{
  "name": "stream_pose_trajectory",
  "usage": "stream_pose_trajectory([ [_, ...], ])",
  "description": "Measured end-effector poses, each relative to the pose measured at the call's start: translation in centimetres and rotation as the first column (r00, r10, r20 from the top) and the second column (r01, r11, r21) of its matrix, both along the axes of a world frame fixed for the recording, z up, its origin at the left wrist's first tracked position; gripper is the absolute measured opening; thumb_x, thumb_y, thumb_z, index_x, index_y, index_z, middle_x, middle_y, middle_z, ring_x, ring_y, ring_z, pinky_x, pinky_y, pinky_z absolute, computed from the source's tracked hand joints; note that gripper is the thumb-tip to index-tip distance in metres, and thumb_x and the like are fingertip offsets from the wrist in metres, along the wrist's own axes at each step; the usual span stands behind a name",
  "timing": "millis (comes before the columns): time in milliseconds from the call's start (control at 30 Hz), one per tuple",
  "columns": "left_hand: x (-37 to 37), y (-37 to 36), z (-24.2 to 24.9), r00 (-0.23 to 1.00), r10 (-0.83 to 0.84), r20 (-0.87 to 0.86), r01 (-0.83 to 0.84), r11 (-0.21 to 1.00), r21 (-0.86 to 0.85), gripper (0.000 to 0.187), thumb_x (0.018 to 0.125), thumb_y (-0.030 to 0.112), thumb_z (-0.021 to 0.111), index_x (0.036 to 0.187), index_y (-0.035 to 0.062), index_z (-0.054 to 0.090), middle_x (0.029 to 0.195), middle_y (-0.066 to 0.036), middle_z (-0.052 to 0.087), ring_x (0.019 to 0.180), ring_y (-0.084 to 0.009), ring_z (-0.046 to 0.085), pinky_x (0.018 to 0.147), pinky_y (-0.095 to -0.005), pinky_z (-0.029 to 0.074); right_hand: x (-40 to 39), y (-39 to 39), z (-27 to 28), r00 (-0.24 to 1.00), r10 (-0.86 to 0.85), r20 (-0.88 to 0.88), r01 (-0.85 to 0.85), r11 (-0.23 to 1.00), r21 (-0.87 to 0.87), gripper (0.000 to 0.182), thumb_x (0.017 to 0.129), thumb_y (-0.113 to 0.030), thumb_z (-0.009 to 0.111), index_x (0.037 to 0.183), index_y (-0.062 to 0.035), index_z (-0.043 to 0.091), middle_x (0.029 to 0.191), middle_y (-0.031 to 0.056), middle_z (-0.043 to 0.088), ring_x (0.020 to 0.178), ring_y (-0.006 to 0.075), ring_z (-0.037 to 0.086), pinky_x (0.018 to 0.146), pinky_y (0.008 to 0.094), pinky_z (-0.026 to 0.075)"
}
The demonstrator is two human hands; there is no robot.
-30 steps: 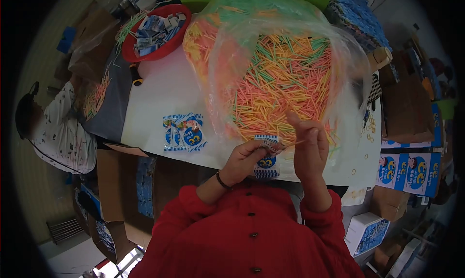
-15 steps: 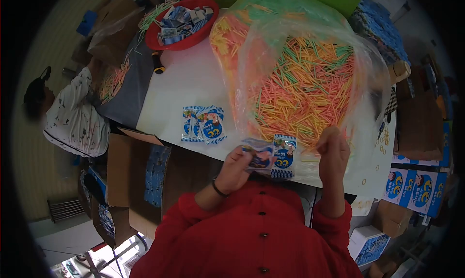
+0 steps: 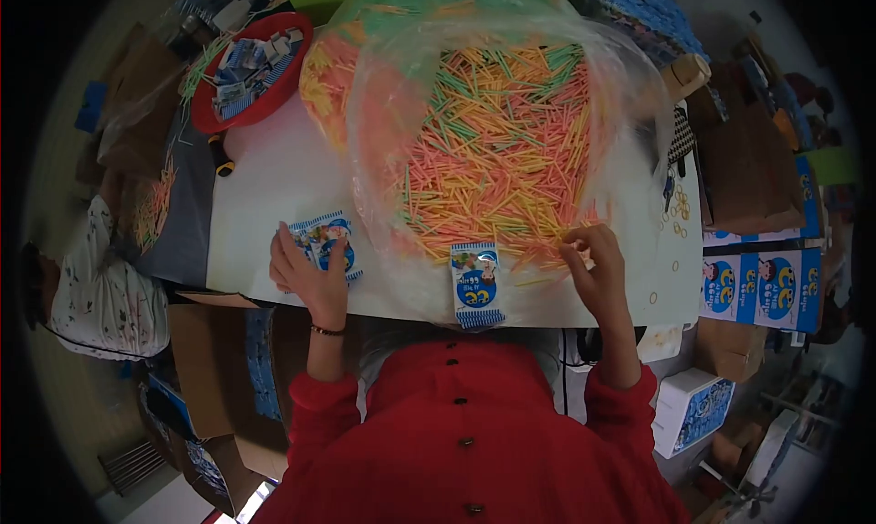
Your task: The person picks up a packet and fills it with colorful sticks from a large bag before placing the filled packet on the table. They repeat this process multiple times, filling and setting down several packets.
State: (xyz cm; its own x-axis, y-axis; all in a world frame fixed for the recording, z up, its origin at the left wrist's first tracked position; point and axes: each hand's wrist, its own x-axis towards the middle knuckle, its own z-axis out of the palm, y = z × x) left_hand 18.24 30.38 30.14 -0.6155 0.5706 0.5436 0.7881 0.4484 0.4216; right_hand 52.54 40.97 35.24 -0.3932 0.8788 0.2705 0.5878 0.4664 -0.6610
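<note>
My left hand (image 3: 310, 270) rests over a small group of blue-and-white printed packets (image 3: 336, 234) at the left of the table, its thumb and fingers apart and partly covering them. One more upright packet (image 3: 475, 285) lies flat by the table's front edge, between my hands. My right hand (image 3: 598, 273) is at the near right edge of a heap of thin pink, yellow and green sticks (image 3: 511, 150). Thumb and forefinger are pinched together there; what is between the tips is too small to make out. The heap lies in a large clear plastic bag (image 3: 383, 150).
A red basin (image 3: 205, 114) of small packets stands at the back left, with a black-and-yellow handled tool (image 3: 220, 155) near it. Rubber bands (image 3: 681, 209) lie at the right. Cardboard boxes (image 3: 205, 360) flank the table. Another person (image 3: 105, 296) is at far left.
My left hand has moved left with the packet it held, to the packet group, and its fingers have spread. My right hand stays by the sticks, now pinching lower. The view has shifted right.
</note>
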Motion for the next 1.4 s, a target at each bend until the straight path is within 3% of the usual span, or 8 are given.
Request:
stream_pose_trajectory([
  [100, 1.7, -0.4, 2.1, 0.985, -0.089, -0.149, 0.123, 0.963, 0.239, 0.031, 0.073, 0.022, 0.079, 0.094, 0.0067, 0.062, 0.098, -0.008, 0.057, 0.099, -0.0261, 0.05, 0.091, -0.0451, 0.03, -1.9, 0.8, -1.0, 0.986, 0.117, 0.122, -0.138, 0.972, 0.189, 0.021, 0.075, -0.005, 0.068, 0.095, -0.0047, 0.06, 0.091, 0.0116, 0.058, 0.085, 0.0265, 0.056, 0.074, 0.0364, 0.046],
  [233, 6.9, -1.0, 2.4, 0.729, -0.684, 0.031, 0.683, 0.722, -0.112, 0.027, 0.071, 0.035, 0.077, 0.075, 0.0127, 0.061, 0.083, -0.001, 0.055, 0.086, -0.0221, 0.051, 0.081, -0.0385, 0.031, -6.0, 2.6, -2.8, 0.948, 0.118, 0.296, -0.19, 0.955, 0.229, 0.023, 0.074, -0.008, 0.068, 0.094, -0.0051, 0.059, 0.098, 0.0106, 0.057, 0.096, 0.03, 0.054, 0.083, 0.0395, 0.044],
  [533, 9.7, 1.4, -0.9, 0.702, -0.627, 0.337, 0.7, 0.695, -0.166, 0.043, 0.069, 0.046, 0.076, 0.074, 0.0086, 0.056, 0.074, -0.004, 0.053, 0.08, -0.0236, 0.05, 0.075, -0.0375, 0.031, -6.6, 3.4, -4.9, 0.775, 0.221, 0.592, -0.412, 0.887, 0.208, 0.017, 0.072, -0.007, 0.059, 0.088, -0.0025, 0.056, 0.096, 0.0118, 0.055, 0.097, 0.0271, 0.053, 0.087, 0.0377, 0.042],
  [733, 8.8, 1.3, -1.4, 0.584, -0.54, 0.606, 0.69, 0.723, -0.021, 0.039, 0.069, 0.038, 0.08, 0.077, 0.0082, 0.055, 0.073, -0.004, 0.052, 0.072, -0.024, 0.05, 0.072, -0.0366, 0.033, -3.4, 3.8, -5.0, 0.968, 0.249, -0.026, -0.249, 0.968, 0.007, 0.022, 0.083, 0.001, 0.058, 0.104, -0.0032, 0.055, 0.1, 0.0123, 0.059, 0.1, 0.0259, 0.054, 0.089, 0.0376, 0.043],
  [800, 9.1, 1.3, -1.1, 0.616, -0.579, 0.535, 0.661, 0.749, 0.05, 0.034, 0.072, 0.029, 0.079, 0.081, 0.0061, 0.056, 0.074, -0.006, 0.052, 0.071, -0.0261, 0.051, 0.069, -0.0376, 0.036, -2.4, 3.4, -5.6, 0.819, 0.069, -0.569, -0.189, 0.97, -0.154, 0.018, 0.095, -0.003, 0.05, 0.112, -0.0027, 0.053, 0.099, 0.0088, 0.058, 0.098, 0.0202, 0.055, 0.091, 0.0328, 0.043],
  [1033, 9.0, 1.7, -0.7, 0.632, -0.686, 0.36, 0.677, 0.715, 0.172, 0.021, 0.079, 0.013, 0.072, 0.09, 0.0003, 0.059, 0.082, -0.013, 0.056, 0.074, -0.0312, 0.054, 0.068, -0.0387, 0.043, 4.0, 2.6, -7.9, 0.799, -0.375, -0.47, 0.278, 0.923, -0.265, 0.026, 0.1, -0.01, 0.044, 0.125, -0.0022, 0.048, 0.102, 0.0048, 0.057, 0.093, 0.0123, 0.055, 0.088, 0.0251, 0.044],
  [1233, 8.8, 2.1, -1.3, 0.466, -0.608, 0.643, 0.6, 0.751, 0.275, 0.014, 0.08, 0.006, 0.068, 0.09, -0.0001, 0.06, 0.086, -0.013, 0.058, 0.078, -0.0309, 0.057, 0.069, -0.0361, 0.046, 5.2, 2.0, -8.4, 0.666, -0.44, -0.603, 0.204, 0.884, -0.421, 0.026, 0.098, -0.01, 0.047, 0.123, -0.0022, 0.051, 0.103, 0.004, 0.061, 0.09, 0.0105, 0.056, 0.084, 0.0221, 0.044],
  [1400, 7.9, 2.7, -0.6, 0.591, -0.788, 0.172, 0.8, 0.601, 0.003, 0.032, 0.079, 0.002, 0.063, 0.111, 0.0009, 0.062, 0.098, -0.012, 0.061, 0.084, -0.0292, 0.057, 0.075, -0.0364, 0.047, 6.6, 2.0, -9.1, 0.791, -0.39, -0.471, 0.208, 0.896, -0.393, 0.024, 0.098, -0.009, 0.048, 0.121, -0.0016, 0.053, 0.105, 0.0044, 0.06, 0.094, 0.0109, 0.056, 0.087, 0.0237, 0.044],
])
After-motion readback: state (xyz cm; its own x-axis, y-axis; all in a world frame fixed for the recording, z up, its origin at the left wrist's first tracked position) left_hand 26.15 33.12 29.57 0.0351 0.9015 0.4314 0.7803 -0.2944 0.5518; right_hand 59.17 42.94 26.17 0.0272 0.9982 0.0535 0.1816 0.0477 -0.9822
